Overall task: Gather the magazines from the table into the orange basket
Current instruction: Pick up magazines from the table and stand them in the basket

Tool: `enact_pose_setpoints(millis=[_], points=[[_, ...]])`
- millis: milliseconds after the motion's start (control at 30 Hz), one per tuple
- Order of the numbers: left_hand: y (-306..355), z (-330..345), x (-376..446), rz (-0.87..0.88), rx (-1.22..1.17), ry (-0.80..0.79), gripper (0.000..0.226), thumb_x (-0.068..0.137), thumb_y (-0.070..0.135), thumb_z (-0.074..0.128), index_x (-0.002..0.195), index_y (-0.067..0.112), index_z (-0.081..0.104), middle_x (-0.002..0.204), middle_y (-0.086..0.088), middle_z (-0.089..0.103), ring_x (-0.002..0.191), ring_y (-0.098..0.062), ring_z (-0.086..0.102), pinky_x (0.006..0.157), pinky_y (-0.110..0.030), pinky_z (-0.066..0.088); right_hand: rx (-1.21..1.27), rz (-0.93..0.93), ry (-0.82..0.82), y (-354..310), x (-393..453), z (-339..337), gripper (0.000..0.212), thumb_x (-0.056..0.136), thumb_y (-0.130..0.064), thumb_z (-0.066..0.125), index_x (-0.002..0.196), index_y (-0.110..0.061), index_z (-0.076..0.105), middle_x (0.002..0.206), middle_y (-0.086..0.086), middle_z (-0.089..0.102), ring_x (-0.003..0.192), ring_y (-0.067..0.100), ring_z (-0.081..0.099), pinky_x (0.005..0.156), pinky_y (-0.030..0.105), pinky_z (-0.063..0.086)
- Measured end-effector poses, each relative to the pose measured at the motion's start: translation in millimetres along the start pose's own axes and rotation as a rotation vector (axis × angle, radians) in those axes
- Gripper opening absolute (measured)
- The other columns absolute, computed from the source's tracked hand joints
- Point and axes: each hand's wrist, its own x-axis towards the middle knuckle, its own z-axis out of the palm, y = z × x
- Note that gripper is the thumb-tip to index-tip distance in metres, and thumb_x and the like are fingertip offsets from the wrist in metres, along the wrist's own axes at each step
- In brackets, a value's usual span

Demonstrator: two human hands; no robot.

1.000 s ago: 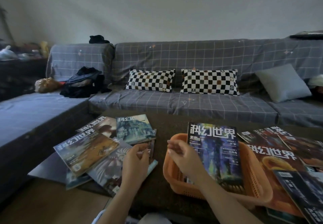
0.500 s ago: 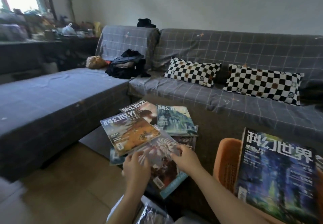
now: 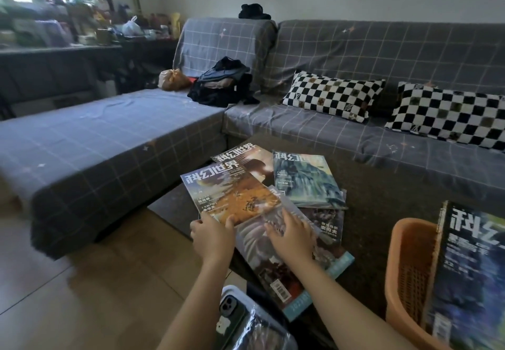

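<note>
Several magazines lie fanned out on the left end of the dark table (image 3: 382,213). My left hand (image 3: 211,236) grips the near edge of the orange-covered magazine (image 3: 232,194), thumb on top. My right hand (image 3: 291,236) lies flat with spread fingers on the grey-covered magazine (image 3: 262,256) beside it. A teal-covered magazine (image 3: 303,180) and a darker one (image 3: 246,158) sit behind them. At the right edge stands the orange basket (image 3: 410,267) with a blue-covered magazine (image 3: 470,273) leaning in it.
A grey checked sofa (image 3: 109,142) wraps round the table's far and left sides, with two checkerboard cushions (image 3: 330,95) and a dark bag (image 3: 221,82) on it. A phone in a plastic pouch (image 3: 240,319) hangs below my arms. Wooden floor lies to the left.
The view swung left, away from the basket. My right hand came over from the basket onto the grey magazine; my left hand slid from it to grip the orange magazine's edge.
</note>
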Motion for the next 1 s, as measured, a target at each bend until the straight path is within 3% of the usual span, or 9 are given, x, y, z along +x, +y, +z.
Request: enact_pose_setpoints(millis=[100,200,400,567,667,800,900,1000], points=[[-2,1,16,-0.081,-0.054,-0.007,0.060,0.086,0.036,0.068,0.129,0.001,0.042,0.124,-0.019,0.052,0.109,-0.035,0.056,0.081,-0.042,0.050,0.003,-0.009,0.021,-5,11,9,0.070,0.088,-0.059,0.040,0.147,-0.027,0.023,0.150,-0.003,0.033,0.139,0.025,0.019,0.111,0.047,0.016],[-7,1,33,-0.086,-0.174,-0.069,0.038,0.085,0.031,0.068,0.110,0.004,0.057,0.105,-0.013,0.066,0.089,-0.029,0.065,0.074,-0.040,0.056,-0.023,-0.044,0.052,-5,14,15,0.069,0.089,-0.059,0.039,0.147,-0.026,0.023,0.150,-0.003,0.033,0.139,0.024,0.019,0.111,0.047,0.015],[-15,-3,20,-0.078,-0.565,-0.132,0.023,0.093,0.020,0.060,0.108,0.016,0.042,0.099,-0.004,0.063,0.067,-0.024,0.072,0.048,-0.031,0.054,0.081,0.025,-0.019,-5,13,8,0.071,0.090,-0.057,0.042,0.148,-0.020,0.023,0.153,0.003,0.027,0.141,0.026,0.018,0.113,0.045,0.014],[-24,-20,-5,0.018,-0.756,-0.199,0.014,0.096,0.013,0.054,0.107,0.015,0.046,0.093,-0.010,0.063,0.049,-0.015,0.068,0.043,-0.024,0.054,0.365,0.093,-0.024,-3,7,-14,0.068,0.087,-0.047,0.057,0.141,-0.011,0.036,0.140,0.009,0.046,0.127,0.025,0.043,0.104,0.042,0.038],[-27,-31,-23,0.099,-0.763,-0.266,0.011,0.096,0.013,0.054,0.105,0.016,0.049,0.091,-0.015,0.065,0.048,-0.015,0.066,0.043,-0.021,0.051,0.624,0.188,-0.109,-3,-4,-31,0.064,0.085,-0.041,0.063,0.138,-0.012,0.040,0.133,0.006,0.052,0.118,0.023,0.052,0.094,0.036,0.045],[-17,-48,-43,0.175,-0.799,-0.341,0.012,0.095,0.013,0.056,0.104,0.019,0.052,0.089,-0.013,0.067,0.050,-0.015,0.066,0.045,-0.023,0.053,0.850,0.225,-0.042,-1,-20,-63,0.054,0.079,-0.031,0.072,0.123,-0.012,0.048,0.120,0.008,0.060,0.104,0.023,0.060,0.092,0.042,0.049],[-6,-62,-55,0.235,-0.828,-0.409,0.011,0.094,0.013,0.057,0.104,0.017,0.053,0.094,-0.015,0.066,0.053,-0.018,0.067,0.047,-0.026,0.055,0.961,0.174,-0.008,-1,-36,-96,0.037,0.078,-0.027,0.073,0.106,-0.020,0.050,0.106,0.004,0.063,0.089,0.018,0.064,0.072,0.032,0.053],[8,-69,-70,0.283,-0.844,-0.494,0.018,0.093,0.015,0.058,0.110,0.014,0.052,0.095,-0.014,0.066,0.062,-0.020,0.069,0.051,-0.029,0.057,1.034,0.102,0.027,3,-51,-129,0.027,0.082,-0.023,0.070,0.100,-0.025,0.050,0.105,0.006,0.063,0.092,0.023,0.065,0.080,0.041,0.055]])
